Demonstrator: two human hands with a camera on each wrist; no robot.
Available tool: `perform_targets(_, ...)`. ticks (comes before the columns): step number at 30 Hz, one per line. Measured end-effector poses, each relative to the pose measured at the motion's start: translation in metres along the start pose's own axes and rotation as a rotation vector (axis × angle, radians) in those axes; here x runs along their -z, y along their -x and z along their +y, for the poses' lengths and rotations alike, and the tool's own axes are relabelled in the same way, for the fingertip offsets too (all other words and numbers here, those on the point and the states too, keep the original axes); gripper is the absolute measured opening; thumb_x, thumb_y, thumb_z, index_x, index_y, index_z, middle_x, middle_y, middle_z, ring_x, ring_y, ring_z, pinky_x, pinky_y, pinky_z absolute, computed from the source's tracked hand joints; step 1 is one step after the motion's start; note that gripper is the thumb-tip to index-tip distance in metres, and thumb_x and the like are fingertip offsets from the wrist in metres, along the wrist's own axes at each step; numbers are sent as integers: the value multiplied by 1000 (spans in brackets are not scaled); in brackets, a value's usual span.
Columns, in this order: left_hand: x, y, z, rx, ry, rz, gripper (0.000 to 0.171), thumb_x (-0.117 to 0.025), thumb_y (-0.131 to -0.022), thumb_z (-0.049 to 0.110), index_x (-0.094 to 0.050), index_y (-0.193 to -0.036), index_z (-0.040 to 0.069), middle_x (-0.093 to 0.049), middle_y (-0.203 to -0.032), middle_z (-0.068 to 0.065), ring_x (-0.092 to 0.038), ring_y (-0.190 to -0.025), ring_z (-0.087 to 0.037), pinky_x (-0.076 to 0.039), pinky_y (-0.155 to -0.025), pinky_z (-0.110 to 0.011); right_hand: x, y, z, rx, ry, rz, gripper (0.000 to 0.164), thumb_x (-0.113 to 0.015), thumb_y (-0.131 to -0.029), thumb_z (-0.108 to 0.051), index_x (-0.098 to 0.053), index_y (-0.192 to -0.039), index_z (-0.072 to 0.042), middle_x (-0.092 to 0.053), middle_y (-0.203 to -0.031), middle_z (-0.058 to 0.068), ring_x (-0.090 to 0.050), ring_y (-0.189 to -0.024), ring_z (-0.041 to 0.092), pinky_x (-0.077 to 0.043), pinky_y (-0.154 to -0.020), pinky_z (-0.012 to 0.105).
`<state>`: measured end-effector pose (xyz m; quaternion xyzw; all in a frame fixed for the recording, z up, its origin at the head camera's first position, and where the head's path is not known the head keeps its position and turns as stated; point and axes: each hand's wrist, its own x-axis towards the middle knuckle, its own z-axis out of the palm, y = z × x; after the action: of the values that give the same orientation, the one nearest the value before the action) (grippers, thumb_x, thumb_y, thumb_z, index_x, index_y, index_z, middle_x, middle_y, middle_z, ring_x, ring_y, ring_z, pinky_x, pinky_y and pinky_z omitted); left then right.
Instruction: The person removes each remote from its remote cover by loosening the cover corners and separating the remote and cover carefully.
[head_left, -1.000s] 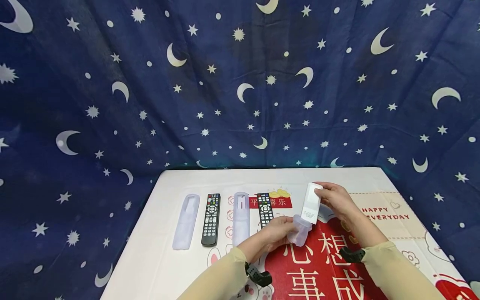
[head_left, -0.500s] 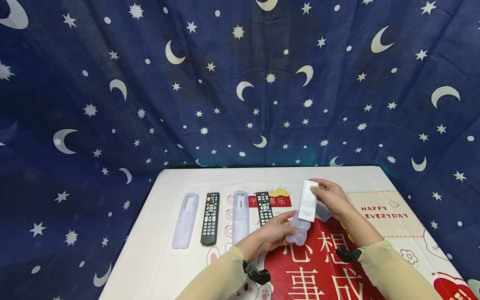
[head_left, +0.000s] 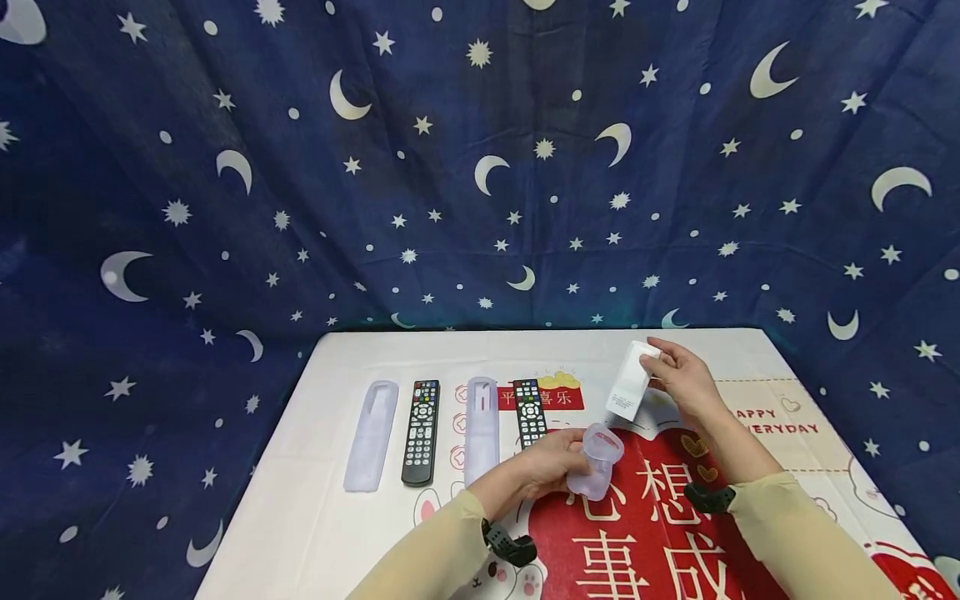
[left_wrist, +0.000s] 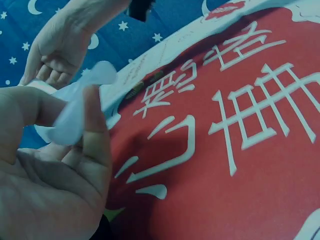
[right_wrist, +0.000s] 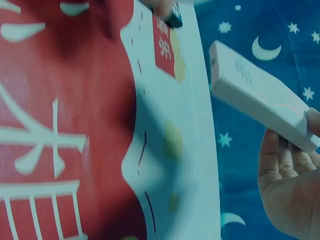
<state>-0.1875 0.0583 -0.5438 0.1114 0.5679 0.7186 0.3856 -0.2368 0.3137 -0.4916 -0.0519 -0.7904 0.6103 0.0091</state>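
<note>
My left hand (head_left: 551, 463) pinches a translucent silicone remote cover (head_left: 591, 478) between thumb and fingers, its open mouth facing up. The left wrist view shows the soft cover (left_wrist: 71, 120) bent between the fingertips. My right hand (head_left: 688, 382) grips a white remote control (head_left: 630, 385) by its upper end, back side with small print showing. The remote is tilted, its lower end just above and to the right of the cover's mouth, apart from it. In the right wrist view, the white remote (right_wrist: 260, 92) is held at one end by thumb and fingers.
Left of the hands lie a translucent cover (head_left: 371, 437), a black remote (head_left: 421, 433), another translucent cover (head_left: 482, 425) and a second black remote (head_left: 529, 410), partly hidden by the left hand. A printed cloth covers the table (head_left: 292, 500). A starry curtain (head_left: 450, 292) hangs behind.
The white remote, earlier at the cover's mouth, has moved up and right, away from it, with the right hand. The cover has tipped so its opening shows more. The left hand barely moved.
</note>
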Motion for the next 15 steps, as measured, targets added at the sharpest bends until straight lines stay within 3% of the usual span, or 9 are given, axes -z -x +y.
perform_targets(4,1,1,0,10,1,82,44,-57,-84,1,-57,-129,1,-67,-99,-7,-66,-78,-17,-53,-54,-29,10,-1,2,4,56,-5,70,-60,-105,-31,-29,-159,0,-47,-148,28,-59,-96,-3,-56,-85,20)
perform_targets(9,3,1,1,6,33,142,45,-63,-94,9,-53,-137,5,-68,-106,-10,-69,-85,-19,-61,-70,-33,13,3,5,78,249,-7,54,-63,-103,-23,-48,-146,6,-58,-129,28,-59,-95,10,-54,-77,17)
perform_targets(11,4,1,1,1,49,161,47,-65,-96,10,-51,-140,6,-68,-108,-11,-70,-88,-20,-62,-75,-37,12,5,5,125,332,-4,46,-64,-102,-18,-53,-138,7,-61,-123,27,-59,-98,21,-53,-78,22)
perform_targets(15,6,-1,0,-28,86,195,46,-65,-96,6,-50,-139,1,-67,-113,-13,-70,-97,-25,-59,-85,-43,10,11,10,196,424,-23,38,-65,-100,-10,-52,-133,5,-61,-127,30,-60,-111,41,-55,-92,49)
